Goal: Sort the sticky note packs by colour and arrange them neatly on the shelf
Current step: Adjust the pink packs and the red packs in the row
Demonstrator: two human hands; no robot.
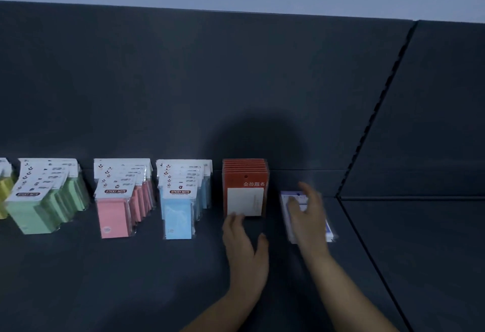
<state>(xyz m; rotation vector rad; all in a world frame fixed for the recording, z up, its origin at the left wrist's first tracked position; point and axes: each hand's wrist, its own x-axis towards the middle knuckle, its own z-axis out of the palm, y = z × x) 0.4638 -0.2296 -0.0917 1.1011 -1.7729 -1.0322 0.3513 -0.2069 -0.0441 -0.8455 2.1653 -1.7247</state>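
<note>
Well, green packs (39,208), pink packs (112,216) and blue packs (178,216) stand in rows on the shelf (105,279). My left hand (245,255), fingers (232,224) straight, touches the red packs (245,190), probably squaring them. My right hand (307,216), fingers apart, covers the blurred purple packs (329,229) beside them.

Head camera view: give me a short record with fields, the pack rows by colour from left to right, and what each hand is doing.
Surface: dark grey shelf
Rows, left to right: yellow sticky note packs, green sticky note packs, pink sticky note packs, blue sticky note packs, red card packs
Separate stack: purple-and-white packs, right of the red row
Left hand: fingers straight, tips at the front red pack's lower edge
Right hand: over the purple-and-white stack, blurred; grip unclear
</note>
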